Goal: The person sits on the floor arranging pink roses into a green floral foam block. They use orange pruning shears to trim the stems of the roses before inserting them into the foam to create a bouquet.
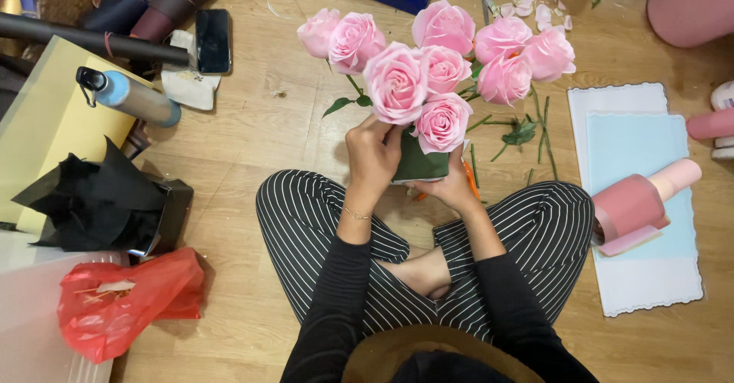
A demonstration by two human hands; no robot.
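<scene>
As we look down from the head camera onto the wooden floor (252,131), we meet first, at its left edge, a red plastic bag (126,300), a black paper bundle (99,199), a pale yellow sheet (53,123) and a blue and silver bottle (130,96) lying on its side. Further in, toward the top left corner, a dark phone (213,40) rests partly on a white cloth (187,81). At the middle of the floor, just ahead of our crossed legs in striped trousers (306,222), we hold the pink roses (440,66) upright, and the green block (419,163) sits under their heads. Our left hand (372,157) has its fingers curled together, pinching a rose stem at the top of the block. Our right hand (453,188) is cupped against the block's lower right side, fingers closed around it; something orange shows beside it, too hidden to name. Right of the roses lie cut green stems (527,134). Near the floor's right edge lie a scalloped white sheet (650,284) with a light blue sheet (638,150) on it, and a pink ribbon roll (628,207) rests across them.
</scene>
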